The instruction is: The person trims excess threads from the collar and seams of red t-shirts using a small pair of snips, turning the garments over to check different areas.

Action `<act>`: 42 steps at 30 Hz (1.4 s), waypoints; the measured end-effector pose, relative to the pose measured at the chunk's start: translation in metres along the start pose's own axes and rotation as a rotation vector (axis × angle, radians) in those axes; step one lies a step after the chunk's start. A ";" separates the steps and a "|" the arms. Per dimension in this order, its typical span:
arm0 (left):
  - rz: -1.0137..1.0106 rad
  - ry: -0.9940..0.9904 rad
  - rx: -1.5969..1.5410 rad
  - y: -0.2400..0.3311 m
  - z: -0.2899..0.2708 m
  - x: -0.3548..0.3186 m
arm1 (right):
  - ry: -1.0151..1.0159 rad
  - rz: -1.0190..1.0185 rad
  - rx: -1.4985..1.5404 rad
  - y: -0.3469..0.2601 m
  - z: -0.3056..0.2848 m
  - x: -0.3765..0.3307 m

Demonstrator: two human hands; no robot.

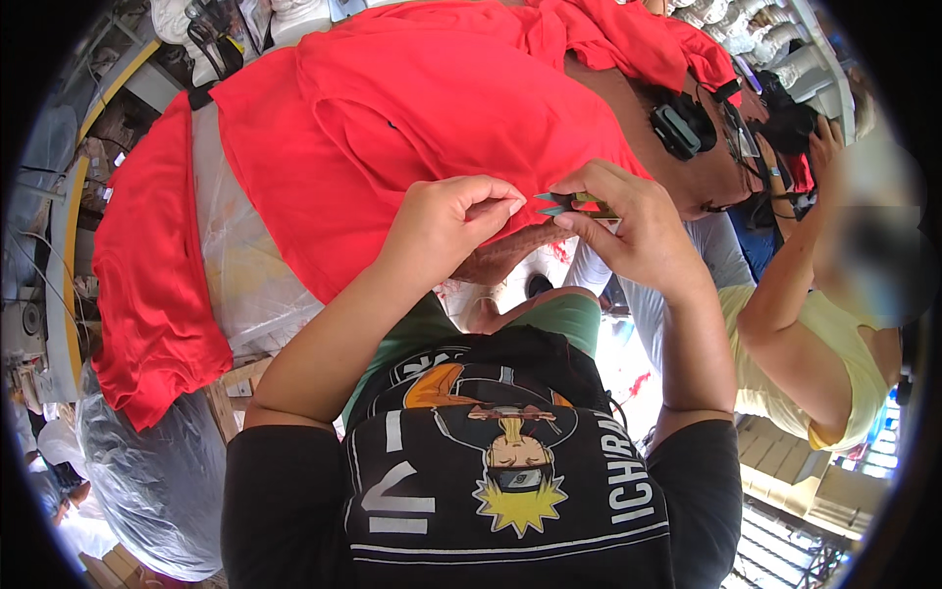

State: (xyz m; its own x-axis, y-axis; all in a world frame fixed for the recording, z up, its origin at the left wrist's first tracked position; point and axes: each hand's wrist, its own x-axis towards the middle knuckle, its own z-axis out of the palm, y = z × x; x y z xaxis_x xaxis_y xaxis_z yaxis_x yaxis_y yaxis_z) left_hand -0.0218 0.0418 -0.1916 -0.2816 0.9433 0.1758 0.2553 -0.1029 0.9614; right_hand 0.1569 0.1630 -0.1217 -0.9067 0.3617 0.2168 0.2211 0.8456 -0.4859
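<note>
Red fabric (442,108) lies draped in loose folds over the table in front of me. Above its near edge, my left hand (446,221) is closed in a pinch, thumb against fingertips. Whatever it pinches, perhaps a thread, is too small to make out. Just to the right, my right hand (643,226) is closed around a pair of thread snips (581,204) with a red and green handle. The two blades stand apart and point left toward the left fingertips, with a small gap between.
More red fabric (147,285) hangs at the left beside plastic-covered material (240,236). A dark device (677,133) sits on the brown table surface (613,98) at the right. Close by on the right works another person in a yellow top (785,344). White thread cones (765,39) stand far right.
</note>
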 end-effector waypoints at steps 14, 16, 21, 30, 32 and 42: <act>0.003 -0.037 0.018 0.001 0.004 0.002 | -0.069 -0.152 -0.215 -0.006 0.004 0.009; -0.003 -0.062 0.032 0.005 0.004 0.001 | -0.112 -0.149 -0.282 -0.008 0.001 0.008; 0.524 -0.214 0.077 0.017 -0.013 0.001 | -0.055 -0.128 -0.427 0.001 -0.032 0.002; 0.594 -0.230 0.097 0.029 -0.031 -0.001 | 0.027 0.320 0.030 0.029 -0.104 -0.047; 0.450 -0.154 0.069 0.021 -0.018 -0.009 | 0.036 0.334 0.230 0.026 -0.087 -0.044; 0.390 -0.207 0.816 -0.052 0.019 -0.042 | -0.908 -0.375 0.660 -0.017 -0.040 -0.020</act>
State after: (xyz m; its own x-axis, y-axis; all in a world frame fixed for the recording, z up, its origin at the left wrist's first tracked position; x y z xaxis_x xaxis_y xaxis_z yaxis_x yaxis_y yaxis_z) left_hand -0.0053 0.0134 -0.2526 0.1118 0.9342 0.3389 0.8914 -0.2450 0.3813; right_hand 0.1856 0.1567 -0.0838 -0.8574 -0.5023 -0.1125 -0.0998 0.3766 -0.9210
